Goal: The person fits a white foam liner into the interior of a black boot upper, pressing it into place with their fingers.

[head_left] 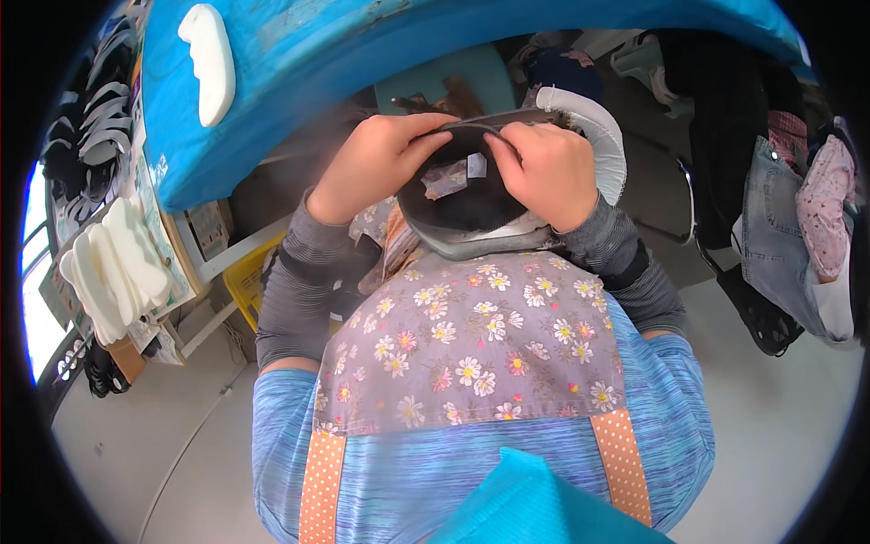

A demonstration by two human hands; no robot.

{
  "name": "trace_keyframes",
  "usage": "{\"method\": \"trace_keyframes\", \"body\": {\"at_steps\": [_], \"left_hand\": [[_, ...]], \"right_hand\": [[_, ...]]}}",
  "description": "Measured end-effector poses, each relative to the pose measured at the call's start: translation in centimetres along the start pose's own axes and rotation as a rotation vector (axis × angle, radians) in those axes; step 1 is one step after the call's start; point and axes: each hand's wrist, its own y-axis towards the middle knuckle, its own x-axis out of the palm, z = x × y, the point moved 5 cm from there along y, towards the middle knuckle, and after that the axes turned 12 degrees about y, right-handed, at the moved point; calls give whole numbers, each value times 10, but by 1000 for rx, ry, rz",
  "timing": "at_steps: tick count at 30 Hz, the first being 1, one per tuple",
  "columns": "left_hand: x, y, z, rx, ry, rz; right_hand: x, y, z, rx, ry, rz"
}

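Note:
Close in front of my chest is a dark, hollow boot-like upper [471,210], its wide opening facing up toward me. Its lining looks black, with a small pale label [476,165] inside and a grey outer edge along the near side. My left hand [370,165] pinches the far rim between thumb and fingers. Right beside it, my right hand [555,172] grips the same rim, thumb on the inner side. Beyond the right hand, a white curved padded piece [600,136] sticks out; whether it joins the upper cannot be told.
A blue-covered table [281,86] spans the far side, with a white insole-shaped piece [210,65] on it. Several similar white pieces [118,263] lie at the left, near a yellow crate [249,281]. Clothing [779,227] hangs over a chair at the right. A cable [186,444] crosses the floor.

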Motion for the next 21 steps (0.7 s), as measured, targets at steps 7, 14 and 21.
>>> {"method": "trace_keyframes", "body": {"at_steps": [7, 14, 21], "left_hand": [[-14, 0, 1, -64, 40, 29], [-9, 7, 10, 227, -44, 77], [-10, 22, 25, 257, 184, -130]], "right_hand": [[0, 5, -3, -42, -6, 53], [-16, -8, -16, 28, 0, 62], [-5, -10, -17, -59, -116, -22]]}}
